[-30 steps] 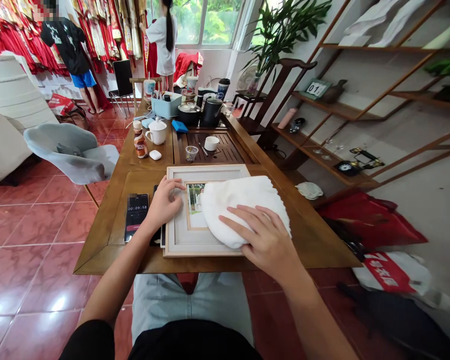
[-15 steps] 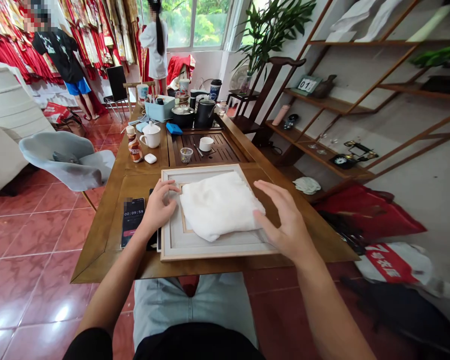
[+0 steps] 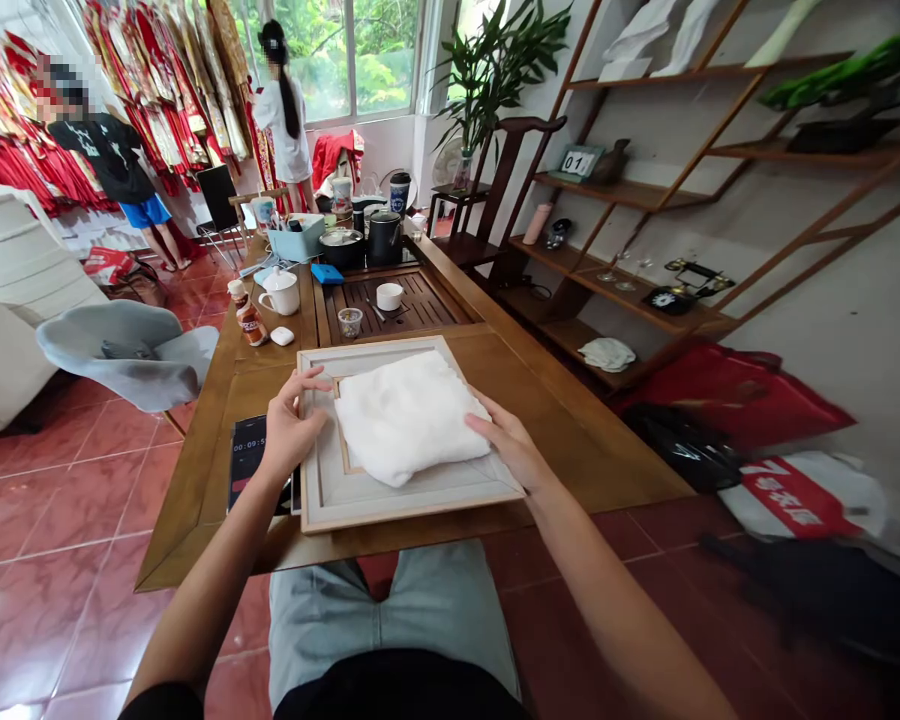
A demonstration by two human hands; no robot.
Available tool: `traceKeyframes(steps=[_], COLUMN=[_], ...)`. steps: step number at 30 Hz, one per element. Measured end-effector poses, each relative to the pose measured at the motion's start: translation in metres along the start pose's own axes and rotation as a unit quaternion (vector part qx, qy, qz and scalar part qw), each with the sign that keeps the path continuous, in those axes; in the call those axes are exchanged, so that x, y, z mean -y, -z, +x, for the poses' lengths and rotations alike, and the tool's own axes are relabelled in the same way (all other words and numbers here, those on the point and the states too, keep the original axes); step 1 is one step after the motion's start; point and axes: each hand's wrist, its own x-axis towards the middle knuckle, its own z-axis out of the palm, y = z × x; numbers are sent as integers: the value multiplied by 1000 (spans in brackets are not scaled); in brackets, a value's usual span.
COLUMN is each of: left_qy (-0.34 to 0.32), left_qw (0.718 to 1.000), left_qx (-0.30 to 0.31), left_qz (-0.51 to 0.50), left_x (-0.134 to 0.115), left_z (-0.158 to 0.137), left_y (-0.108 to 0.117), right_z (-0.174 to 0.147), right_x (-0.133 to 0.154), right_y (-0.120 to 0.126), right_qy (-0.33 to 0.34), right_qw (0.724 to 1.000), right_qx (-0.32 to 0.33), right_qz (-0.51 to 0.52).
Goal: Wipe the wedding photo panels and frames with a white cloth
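Observation:
A folded white fluffy cloth (image 3: 412, 415) lies on a pale framed board (image 3: 375, 510) with a light wooden rim, at the near edge of the brown table. My left hand (image 3: 294, 420) is over the board's left rim, its thumb and fingers curved and apart, short of the cloth. At the cloth's right edge is my right hand (image 3: 511, 445), fingers stretched out and thumb apart from them; it seems to touch the cloth, with no grip visible. A phone showing a timer (image 3: 247, 450) lies left of the board, partly behind my left wrist.
Beyond the board stand a brown-labelled bottle (image 3: 249, 318), a white lidded mug (image 3: 280, 292), a small clear cup (image 3: 350, 321) and a white cup (image 3: 389, 296) on a slatted tea tray (image 3: 427, 310). A grey chair (image 3: 120, 350) is at left, shelves at right. Two people stand far back.
My right hand has moved inward to the cloth's right edge. My left hand has stayed by the left rim. The view has shifted, so the table appears slightly lower and further left.

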Motion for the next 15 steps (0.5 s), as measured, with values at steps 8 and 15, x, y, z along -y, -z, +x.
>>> traceKeyframes(steps=[8, 15], left_qy=[-37, -29], left_qw=[999, 996], left_qx=[14, 72], left_qz=[27, -41], left_x=[-46, -101], left_z=[17, 18], left_y=[-37, -132], right_z=[-15, -51], right_x=[15, 12], right_y=[43, 144], right_qy=[-6, -83], right_qw=[993, 978], right_qx=[-79, -179], right_qz=[89, 66])
